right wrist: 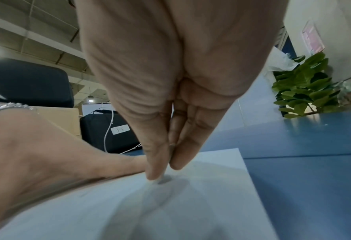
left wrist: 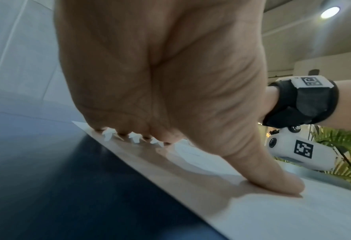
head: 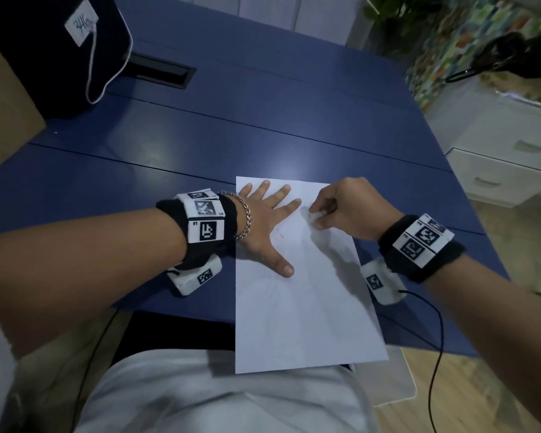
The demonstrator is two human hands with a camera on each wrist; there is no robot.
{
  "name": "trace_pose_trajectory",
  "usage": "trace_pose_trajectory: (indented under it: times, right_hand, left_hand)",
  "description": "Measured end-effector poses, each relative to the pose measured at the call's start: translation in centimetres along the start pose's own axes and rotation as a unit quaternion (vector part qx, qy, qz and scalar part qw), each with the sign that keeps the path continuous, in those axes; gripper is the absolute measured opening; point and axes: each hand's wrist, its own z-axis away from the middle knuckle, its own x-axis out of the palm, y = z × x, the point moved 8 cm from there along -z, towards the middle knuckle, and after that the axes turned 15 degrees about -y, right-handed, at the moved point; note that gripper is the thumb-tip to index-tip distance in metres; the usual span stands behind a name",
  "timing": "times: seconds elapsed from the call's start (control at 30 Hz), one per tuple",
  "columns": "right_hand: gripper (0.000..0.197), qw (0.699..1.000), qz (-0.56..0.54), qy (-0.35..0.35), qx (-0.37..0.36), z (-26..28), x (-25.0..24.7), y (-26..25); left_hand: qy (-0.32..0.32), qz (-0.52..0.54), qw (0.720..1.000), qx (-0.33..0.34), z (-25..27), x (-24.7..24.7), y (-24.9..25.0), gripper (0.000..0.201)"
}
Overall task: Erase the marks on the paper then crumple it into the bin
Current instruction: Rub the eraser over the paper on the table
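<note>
The left hand [head: 264, 220] is lying flat with fingers spread, pressing down the far left part of the paper [head: 297, 307], which is sitting on the blue table [head: 200, 135] with its near end hanging over the edge. Just beside it, the right hand [head: 341, 207] is pinching a small white eraser [head: 314, 215] against the sheet.

Each bare forearm wears a black fabric wrist strap [head: 206, 242] faced with white square-coded tiles; beneath each strap hangs a white camera pod [head: 194, 278] (thin black cable trailing). Beside the left strap: a silver chain bracelet [head: 245, 214].
</note>
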Motion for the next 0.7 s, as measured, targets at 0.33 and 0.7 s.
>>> trace_pose_trajectory:
  times: [0.33,0.7]
  right_hand:
    - [0.019,1.0,0.009,0.007,-0.003,0.5,0.5,-0.4]
    - [0.017,0.999,0.025,-0.021,-0.012,1.1,1.5,-1.1]
  left_hand:
    - [-0.02,-0.008,1.0,-0.008,0.0,0.0,0.2,0.158]
    - [-0.03,-0.013,0.999,-0.015,0.0,0.1,0.1,0.158]
